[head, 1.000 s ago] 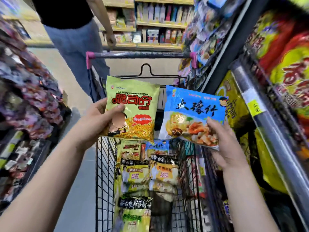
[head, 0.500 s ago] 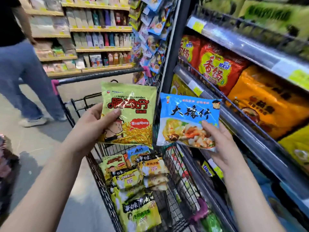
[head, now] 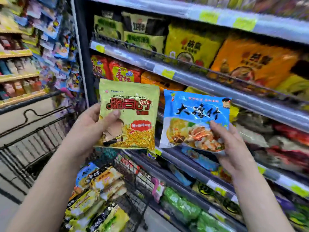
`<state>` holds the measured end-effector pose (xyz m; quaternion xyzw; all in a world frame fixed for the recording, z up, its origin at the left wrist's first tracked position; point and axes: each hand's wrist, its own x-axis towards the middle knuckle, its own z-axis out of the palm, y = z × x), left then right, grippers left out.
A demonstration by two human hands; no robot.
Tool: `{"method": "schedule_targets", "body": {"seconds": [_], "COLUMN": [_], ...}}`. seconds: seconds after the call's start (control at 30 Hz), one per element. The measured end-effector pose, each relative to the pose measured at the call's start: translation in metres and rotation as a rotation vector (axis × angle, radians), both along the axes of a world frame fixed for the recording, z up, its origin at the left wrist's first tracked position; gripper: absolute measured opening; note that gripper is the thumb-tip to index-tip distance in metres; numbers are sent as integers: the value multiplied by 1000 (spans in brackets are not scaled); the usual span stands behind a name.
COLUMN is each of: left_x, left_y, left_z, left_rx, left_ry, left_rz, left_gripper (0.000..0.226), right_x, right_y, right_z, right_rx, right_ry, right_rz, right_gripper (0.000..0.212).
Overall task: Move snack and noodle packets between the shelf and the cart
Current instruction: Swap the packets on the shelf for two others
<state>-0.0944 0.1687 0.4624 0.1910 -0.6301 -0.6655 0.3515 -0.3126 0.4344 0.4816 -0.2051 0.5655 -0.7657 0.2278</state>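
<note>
My left hand (head: 91, 126) grips a yellow-green snack packet (head: 133, 118) with red lettering, thumb on its front. My right hand (head: 232, 148) pinches the lower right corner of a blue noodle packet (head: 192, 118). Both packets are held upright, side by side, in front of the shelf (head: 209, 86). Below my left arm stands the black wire cart (head: 38, 143), with several yellow and black noodle packets (head: 98, 195) piled inside.
The shelf on the right carries rows of red, yellow and orange noodle bags (head: 250, 59) behind metal rails with price tags. Hanging snack packs (head: 55, 39) line the shelf end. Another aisle shelf (head: 18, 67) stands at far left.
My view has swung right, from the cart towards the shelf. Both hands have kept their packets and stay raised in front of the shelf. The person in jeans has left the view.
</note>
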Motion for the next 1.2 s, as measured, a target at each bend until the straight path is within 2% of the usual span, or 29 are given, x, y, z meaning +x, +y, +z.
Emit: {"method": "schedule_targets", "body": {"seconds": [0.1,0.2,0.27,0.43,0.57,0.77,0.97,1.03,1.13,1.2], "left_x": [-35,-65,-82,-119,-139,-152,-165,-170,-184,-196], "left_y": [33,73,105,196,285,425,543,572,616,646], "left_z": [17,33,44,63,76,97,115,122,133,142], "left_rx": [-45,-69,-94,-125,-128,-155,-155,-156,-168,-183], "left_ry": [27,57,78,103,117,164,222,237,242,259], "left_rz": [-119,-241,-314,-452,-551,-660,-779,-787,-838,-865], "left_gripper": [22,61,69,57,48,36,55,58,49,36], "right_x": [-4,0,5,30,55,90,108,110,108,105], "right_y": [58,121,167,279,374,505,625,658,702,728], "right_z": [13,30,37,51,59,74,85,90,96,101], "right_rx": [-26,-34,-27,-3,-2,38,17,3,-17,-25], "right_ry": [56,109,142,218,237,301,345,360,385,395], "right_rz": [-113,-231,-300,-463,-587,-720,-845,-862,-914,-937], "right_gripper": [20,32,36,44,29,24,31,40,71,73]}}
